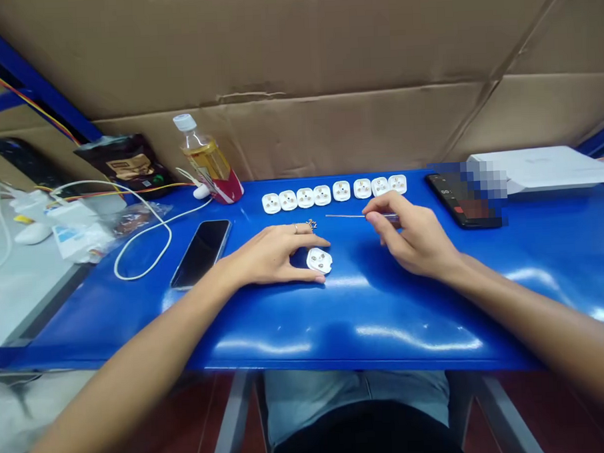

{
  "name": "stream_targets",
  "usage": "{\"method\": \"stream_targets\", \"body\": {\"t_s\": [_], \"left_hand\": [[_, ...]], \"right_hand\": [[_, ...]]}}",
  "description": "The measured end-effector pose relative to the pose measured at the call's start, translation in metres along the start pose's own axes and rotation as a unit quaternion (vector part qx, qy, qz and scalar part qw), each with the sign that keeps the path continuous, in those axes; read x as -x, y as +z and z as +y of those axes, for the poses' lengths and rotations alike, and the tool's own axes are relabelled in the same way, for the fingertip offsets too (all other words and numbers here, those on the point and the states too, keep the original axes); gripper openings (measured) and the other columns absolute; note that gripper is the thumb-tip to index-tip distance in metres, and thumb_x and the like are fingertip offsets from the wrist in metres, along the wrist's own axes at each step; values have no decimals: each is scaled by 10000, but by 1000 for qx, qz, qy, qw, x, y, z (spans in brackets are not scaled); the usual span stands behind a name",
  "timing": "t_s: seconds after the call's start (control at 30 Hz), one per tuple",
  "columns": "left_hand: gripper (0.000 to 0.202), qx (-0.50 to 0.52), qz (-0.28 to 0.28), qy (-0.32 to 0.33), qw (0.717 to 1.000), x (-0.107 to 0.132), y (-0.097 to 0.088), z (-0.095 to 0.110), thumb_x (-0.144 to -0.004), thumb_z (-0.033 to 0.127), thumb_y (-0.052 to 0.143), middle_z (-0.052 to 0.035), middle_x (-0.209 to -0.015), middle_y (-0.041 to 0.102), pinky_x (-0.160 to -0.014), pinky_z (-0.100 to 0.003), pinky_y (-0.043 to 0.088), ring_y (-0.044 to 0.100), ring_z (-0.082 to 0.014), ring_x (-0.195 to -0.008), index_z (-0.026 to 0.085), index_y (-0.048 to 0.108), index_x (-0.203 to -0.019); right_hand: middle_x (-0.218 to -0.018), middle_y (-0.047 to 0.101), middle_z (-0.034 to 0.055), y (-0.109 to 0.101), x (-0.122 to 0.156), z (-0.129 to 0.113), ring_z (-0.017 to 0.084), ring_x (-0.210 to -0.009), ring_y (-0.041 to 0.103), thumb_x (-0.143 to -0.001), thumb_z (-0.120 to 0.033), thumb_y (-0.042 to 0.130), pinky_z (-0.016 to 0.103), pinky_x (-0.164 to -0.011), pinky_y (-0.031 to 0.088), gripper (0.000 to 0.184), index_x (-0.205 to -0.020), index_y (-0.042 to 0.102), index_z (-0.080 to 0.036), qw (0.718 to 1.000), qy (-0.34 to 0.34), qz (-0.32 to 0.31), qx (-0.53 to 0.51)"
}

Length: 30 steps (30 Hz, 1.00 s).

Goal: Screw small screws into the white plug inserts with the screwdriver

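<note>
The glossy blue surface (286,327) spreads across the view below a brown cardboard backing (298,39). The left hand (278,254) lies low over it, thumb and forefinger spread on two sides of one piece; whether they press on it, I cannot tell. The right hand (412,232) is closed, pinching a slim, straight metal rod tool (344,216) between thumb and fingertips. Behind the hands runs a row of eight white plastic rounded-square pieces (341,191). The single white plastic piece with metal inserts (319,260) sits on the surface between the left thumb and forefinger, and beside that hand's knuckles lies a little heap of brass-coloured metal parts (311,224).

A loose hold could let the single piece skid on the slick surface if pushed by the rod; a stray sweep of the rod or left hand might scatter the heap, being so near.

The rod's long axis runs sideways, nearly level with the row, its free tip pointing left toward the heap. The single piece faces upward, inserts showing; nearly as wide as long, it has no clear long axis.
</note>
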<state>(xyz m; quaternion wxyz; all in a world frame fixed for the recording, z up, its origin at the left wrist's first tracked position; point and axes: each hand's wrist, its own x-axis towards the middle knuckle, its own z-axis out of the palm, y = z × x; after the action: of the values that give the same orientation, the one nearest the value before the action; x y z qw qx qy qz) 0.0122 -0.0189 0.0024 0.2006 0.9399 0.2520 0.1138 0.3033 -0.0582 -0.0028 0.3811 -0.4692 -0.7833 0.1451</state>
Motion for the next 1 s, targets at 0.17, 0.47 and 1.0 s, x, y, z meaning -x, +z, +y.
{"method": "stream_targets", "body": {"t_s": [0.17, 0.47, 1.0], "left_hand": [[673, -2, 36, -31, 999, 6, -19, -1, -806, 666, 830, -64, -1060, 763, -811, -302, 500, 703, -220, -918, 202, 741, -1285], [561, 0, 18, -25, 1000, 4, -11, -4, -811, 650, 829, -41, -942, 752, -726, -271, 450, 692, -189, -841, 194, 773, -1134], [481, 65, 184, -124, 973, -5, 4, -3, -868, 561, 811, -39, -905, 758, -671, -277, 454, 565, -124, -668, 181, 800, -1163]], "right_hand": [[-1034, 751, 72, 12, 2, 6, 219, -835, 710, -1086, -323, 467, 349, -761, 548, 150, -1141, 576, -236, 996, -19, -82, 21], [-1085, 762, 89, 13, 4, 0, 234, -910, 719, -1097, -340, 456, 358, -814, 559, 187, -1129, 601, -226, 991, -46, -122, 34], [-1008, 764, 58, -4, 5, -5, 191, -761, 721, -1076, -288, 498, 320, -712, 560, 123, -1121, 604, -243, 995, -83, -35, 28]]}}
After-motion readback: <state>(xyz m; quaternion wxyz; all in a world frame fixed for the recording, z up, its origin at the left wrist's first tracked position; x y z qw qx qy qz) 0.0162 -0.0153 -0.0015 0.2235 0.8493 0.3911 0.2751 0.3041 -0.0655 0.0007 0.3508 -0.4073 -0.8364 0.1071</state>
